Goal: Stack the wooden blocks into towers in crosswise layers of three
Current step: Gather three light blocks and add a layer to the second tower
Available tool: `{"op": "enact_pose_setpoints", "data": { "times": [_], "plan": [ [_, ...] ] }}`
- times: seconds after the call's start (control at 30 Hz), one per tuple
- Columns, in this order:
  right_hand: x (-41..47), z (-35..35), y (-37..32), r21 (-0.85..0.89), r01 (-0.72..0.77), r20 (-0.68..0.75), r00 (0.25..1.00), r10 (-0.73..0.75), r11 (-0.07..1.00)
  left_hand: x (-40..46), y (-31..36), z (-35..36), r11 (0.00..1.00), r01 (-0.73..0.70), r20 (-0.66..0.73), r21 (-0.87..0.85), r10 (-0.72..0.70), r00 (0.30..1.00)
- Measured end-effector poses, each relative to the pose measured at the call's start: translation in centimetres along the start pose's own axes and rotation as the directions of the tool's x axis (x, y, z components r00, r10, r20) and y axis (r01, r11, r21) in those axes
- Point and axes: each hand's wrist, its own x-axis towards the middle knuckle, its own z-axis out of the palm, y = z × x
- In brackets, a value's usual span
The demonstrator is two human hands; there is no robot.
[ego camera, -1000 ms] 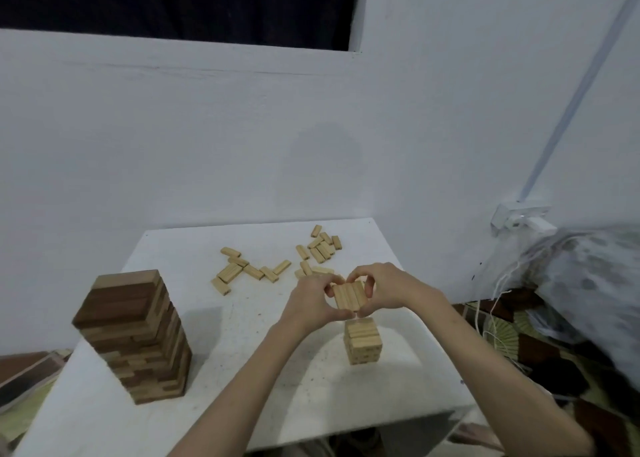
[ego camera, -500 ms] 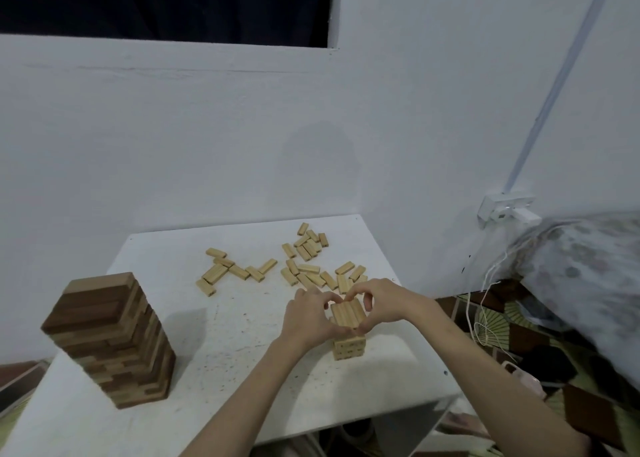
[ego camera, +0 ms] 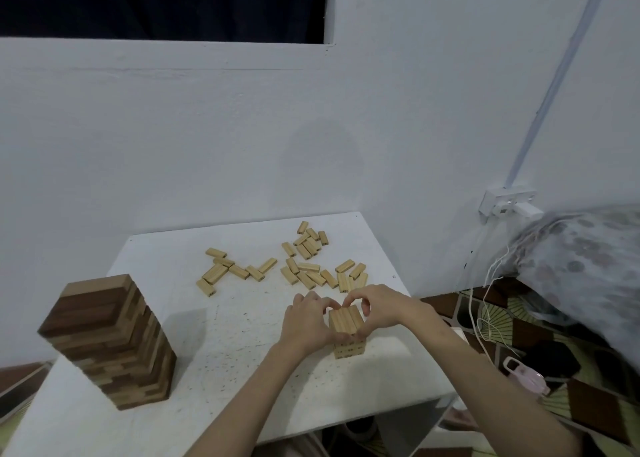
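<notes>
My fingers (ego camera: 332, 306) curl in from both sides and pinch a layer of three pale blocks (ego camera: 345, 320) between them, my left hand (ego camera: 304, 321) cupping the left edge and my right hand (ego camera: 379, 306) the right, thumbs low on the near side. I squeeze the three together so they stay flush as one slab, and I hold them by the outer edges so nothing gets trapped underneath when they seat. The slab sits at the top of the small pale tower (ego camera: 349, 347), just right of the frame's centre; whether it already rests fully on the layer below I cannot tell, since my palms hide the joint. The grain of the held blocks runs away from me, which I judge to be crosswise to the row beneath.

Beyond my hands, toward the upper middle, the loose blocks (ego camera: 304, 266) lie scattered on the white table (ego camera: 225, 335), near enough to reach. The tall dark tower (ego camera: 107, 342) stands at lower left, well apart, and is not in my way. At the right edge, cables (ego camera: 485, 304) hang by the wall.
</notes>
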Motion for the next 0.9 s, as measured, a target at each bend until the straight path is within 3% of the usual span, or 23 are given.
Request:
{"op": "enact_pose_setpoints", "data": {
  "times": [0.77,0.83,0.9],
  "plan": [
    [-0.6,-0.3,-0.5,0.023,-0.065,0.026,0.998,0.064,0.998,0.0,0.6,-0.5,0.998,0.046,0.094,-0.052,-0.041,0.995],
    [-0.8,-1.2,-0.4,0.052,-0.077,0.011,0.997,0.076,0.996,0.2,0.5,-1.0,0.987,0.084,0.120,-0.138,-0.068,0.990],
    [-1.0,-2.2,-0.3,0.117,-0.093,-0.036,0.995,0.098,0.989,0.5,0.6,-1.6,0.927,0.174,0.120,-0.332,-0.141,0.983]
  ]
}}
